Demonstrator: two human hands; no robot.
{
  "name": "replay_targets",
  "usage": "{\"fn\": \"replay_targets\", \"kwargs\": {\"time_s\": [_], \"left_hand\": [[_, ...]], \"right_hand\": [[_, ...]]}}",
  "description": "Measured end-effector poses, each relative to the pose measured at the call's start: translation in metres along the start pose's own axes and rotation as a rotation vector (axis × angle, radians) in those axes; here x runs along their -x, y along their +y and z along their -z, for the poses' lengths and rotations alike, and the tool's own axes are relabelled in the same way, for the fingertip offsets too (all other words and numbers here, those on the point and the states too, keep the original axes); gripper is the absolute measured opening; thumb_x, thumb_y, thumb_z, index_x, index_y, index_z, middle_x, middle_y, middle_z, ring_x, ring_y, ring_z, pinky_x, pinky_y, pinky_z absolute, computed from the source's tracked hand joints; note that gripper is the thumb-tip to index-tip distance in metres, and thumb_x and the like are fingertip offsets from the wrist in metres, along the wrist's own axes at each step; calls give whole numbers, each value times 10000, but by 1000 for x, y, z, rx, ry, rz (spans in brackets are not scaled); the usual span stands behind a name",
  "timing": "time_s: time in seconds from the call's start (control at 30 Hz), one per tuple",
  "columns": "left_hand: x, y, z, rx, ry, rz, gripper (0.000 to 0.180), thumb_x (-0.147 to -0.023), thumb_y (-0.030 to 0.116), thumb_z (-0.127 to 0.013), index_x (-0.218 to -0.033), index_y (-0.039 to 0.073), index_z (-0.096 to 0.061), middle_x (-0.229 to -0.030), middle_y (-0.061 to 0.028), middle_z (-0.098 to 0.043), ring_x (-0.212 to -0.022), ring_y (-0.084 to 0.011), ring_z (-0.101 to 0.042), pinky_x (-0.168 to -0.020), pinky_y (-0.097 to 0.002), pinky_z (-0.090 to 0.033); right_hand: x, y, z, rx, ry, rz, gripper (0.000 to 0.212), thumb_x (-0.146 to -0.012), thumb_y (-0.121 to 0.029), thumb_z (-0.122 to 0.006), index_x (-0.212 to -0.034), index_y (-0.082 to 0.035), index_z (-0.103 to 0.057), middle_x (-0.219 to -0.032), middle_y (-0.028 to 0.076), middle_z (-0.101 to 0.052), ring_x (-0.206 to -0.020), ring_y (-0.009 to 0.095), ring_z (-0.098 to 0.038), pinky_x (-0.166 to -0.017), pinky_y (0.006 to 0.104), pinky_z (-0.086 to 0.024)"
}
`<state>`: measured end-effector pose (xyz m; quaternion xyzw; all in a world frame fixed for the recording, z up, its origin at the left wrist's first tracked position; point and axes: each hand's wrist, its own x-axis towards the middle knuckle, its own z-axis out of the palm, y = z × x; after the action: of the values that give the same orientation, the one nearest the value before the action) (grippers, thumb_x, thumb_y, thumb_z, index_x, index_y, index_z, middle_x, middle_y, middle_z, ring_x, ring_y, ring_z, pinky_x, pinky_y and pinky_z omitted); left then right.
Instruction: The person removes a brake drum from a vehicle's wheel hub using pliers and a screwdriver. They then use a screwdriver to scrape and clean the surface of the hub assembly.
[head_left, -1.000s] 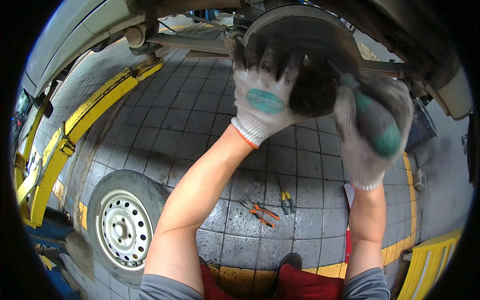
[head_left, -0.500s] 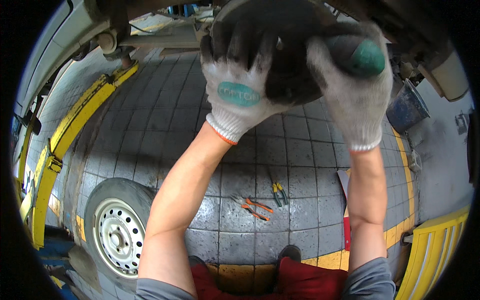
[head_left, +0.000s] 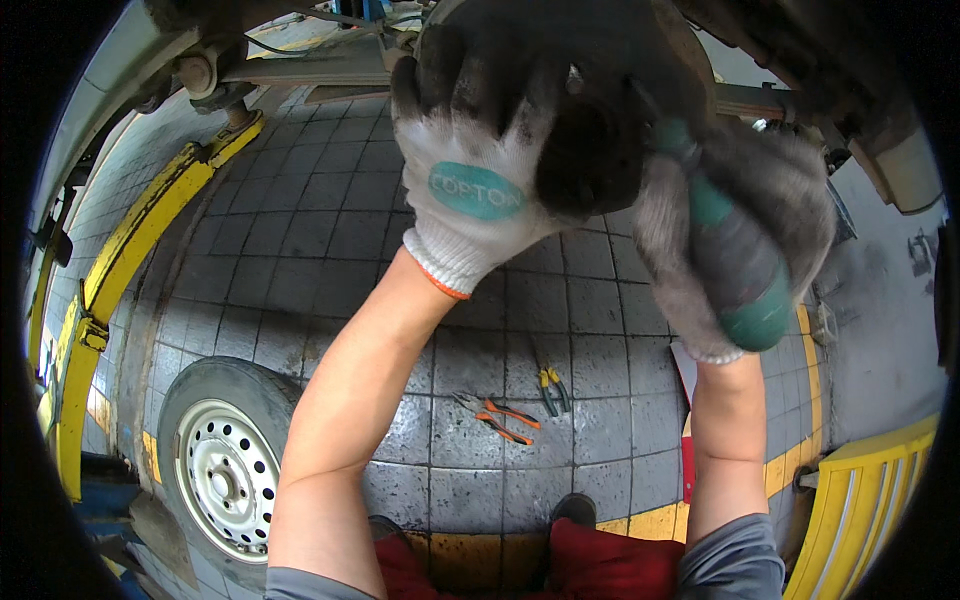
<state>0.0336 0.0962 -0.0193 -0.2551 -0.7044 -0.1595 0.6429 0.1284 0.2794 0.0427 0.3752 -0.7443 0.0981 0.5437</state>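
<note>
A dark, round brake drum with a protruding hub fills the top middle, under the raised vehicle. My left hand, in a white knit glove with blackened fingers, is closed over the drum's left side. My right hand, in a similar soiled glove, grips a screwdriver with a green and dark grey handle. The handle slants down to the right, and the thin shaft points up-left at the drum near the hub. Whether the tip touches the drum is hard to tell in the shadow.
A wheel with a white steel rim leans at lower left beside a yellow lift arm. Orange-handled pliers and yellow-and-green-handled pliers lie on the tiles. A yellow slatted cabinet stands lower right.
My right hand has shifted down and right, swinging the screwdriver handle lower, so its shaft now shows. The left hand stays on the drum. The view has shifted slightly.
</note>
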Motion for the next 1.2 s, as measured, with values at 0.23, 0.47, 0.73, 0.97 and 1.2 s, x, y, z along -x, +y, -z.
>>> {"fn": "replay_targets", "kwargs": {"time_s": [0.23,0.47,0.73,0.97,1.2], "left_hand": [[-7,0,6,46,-21,74,1004,-551,675,-871,-1373,163,-605,-1378,-201,-507,-1338,-509,-419,-1046,-698,-357],[-4,2,6,42,-23,73,1010,-560,690,-860,-1382,165,-599,-1422,-205,-476,-1344,-500,-412,-1039,-686,-365],[-3,2,6,48,-29,58,1195,-563,695,-887,-1539,142,-475,-1523,-294,-430,-1408,-533,-381,-1113,-665,-335],[-3,2,8,129,-142,100,1056,-664,595,-864,-1548,174,-468,-1579,-258,-374,-1449,-532,-323,-1155,-661,-280],[-6,2,9,48,-92,82,1123,-599,650,-880,-1532,168,-485,-1569,-250,-395,-1461,-500,-327,-1146,-650,-298]], "right_hand": [[-21,3,0,-54,110,-207,386,-830,-113,-855,-1175,-38,-700,-1140,105,-705,-1096,235,-668,-948,386,-532],[1,1,-7,-87,116,38,406,-771,-32,-862,-1149,-68,-716,-1127,105,-709,-1046,281,-672,-923,410,-527],[-31,-1,0,-115,121,-194,256,-771,9,-815,-1008,-73,-761,-1029,87,-691,-920,270,-677,-808,391,-541],[-1,5,-10,-53,170,125,424,-742,-34,-860,-1122,-38,-673,-1043,114,-722,-1006,272,-690,-866,357,-565],[-26,10,1,-34,109,23,321,-780,-56,-869,-1062,-21,-718,-1015,93,-697,-968,275,-661,-846,412,-528]]}}
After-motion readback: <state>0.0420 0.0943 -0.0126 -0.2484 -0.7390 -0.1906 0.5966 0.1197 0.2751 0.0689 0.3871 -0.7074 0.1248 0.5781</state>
